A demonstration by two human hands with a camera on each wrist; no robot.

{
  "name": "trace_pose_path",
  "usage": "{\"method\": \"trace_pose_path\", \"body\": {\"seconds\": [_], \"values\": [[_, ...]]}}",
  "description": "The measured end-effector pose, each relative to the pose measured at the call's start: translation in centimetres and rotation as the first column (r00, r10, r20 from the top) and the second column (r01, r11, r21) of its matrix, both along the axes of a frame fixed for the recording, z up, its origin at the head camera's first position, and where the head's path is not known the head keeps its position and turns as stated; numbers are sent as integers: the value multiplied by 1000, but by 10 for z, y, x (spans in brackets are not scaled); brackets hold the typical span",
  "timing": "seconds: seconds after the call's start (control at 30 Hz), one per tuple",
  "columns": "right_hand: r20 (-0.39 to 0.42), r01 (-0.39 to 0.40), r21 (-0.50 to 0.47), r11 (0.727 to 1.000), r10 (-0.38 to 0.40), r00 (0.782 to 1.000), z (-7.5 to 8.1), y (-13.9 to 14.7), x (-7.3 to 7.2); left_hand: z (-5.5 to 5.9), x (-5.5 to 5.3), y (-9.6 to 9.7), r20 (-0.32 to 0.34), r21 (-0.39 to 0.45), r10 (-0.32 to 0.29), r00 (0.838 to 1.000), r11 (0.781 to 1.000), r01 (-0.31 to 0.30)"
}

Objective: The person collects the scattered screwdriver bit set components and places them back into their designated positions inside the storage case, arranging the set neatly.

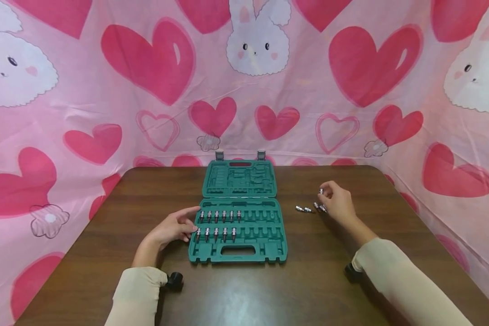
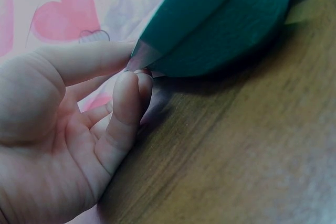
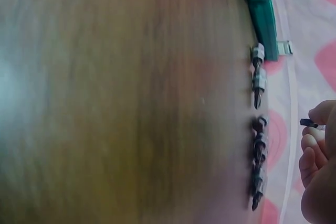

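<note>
A green tool case (image 1: 238, 259) lies opened out on the table, its lid folded back away from me. Two rows of bit sockets (image 1: 216, 216), silver with dark tips, fill the left part of its slots. My left hand (image 1: 173, 229) holds the case at its left edge, fingers and thumb about the green rim (image 2: 173, 59) in the left wrist view. Over to the right of the case, my right hand (image 1: 337, 203) pinches one bit socket (image 1: 321, 191) raised off the table. Its dark tip (image 3: 307, 123) pokes out from the fingertips in the right wrist view.
Several loose bit sockets (image 1: 308, 209) lie on the brown wooden table (image 1: 244, 299) between the case and my right hand. Slots at the right of the case (image 1: 265, 232) show bare green. Pink heart-print cloth (image 1: 159, 63) hangs behind and at both sides.
</note>
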State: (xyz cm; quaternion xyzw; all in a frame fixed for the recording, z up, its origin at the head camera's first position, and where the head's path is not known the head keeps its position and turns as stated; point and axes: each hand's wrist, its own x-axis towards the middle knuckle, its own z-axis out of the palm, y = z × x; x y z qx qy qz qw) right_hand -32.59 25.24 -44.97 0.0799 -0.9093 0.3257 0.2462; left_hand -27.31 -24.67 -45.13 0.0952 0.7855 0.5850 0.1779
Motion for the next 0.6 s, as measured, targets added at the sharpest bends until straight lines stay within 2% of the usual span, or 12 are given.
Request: {"method": "trace_pose_path", "body": {"seconds": [0.6], "values": [[-27, -112, -19, 994, 111, 993, -3, -50, -1, 0, 1, 0, 11, -17, 17, 1000, 1000, -17]]}}
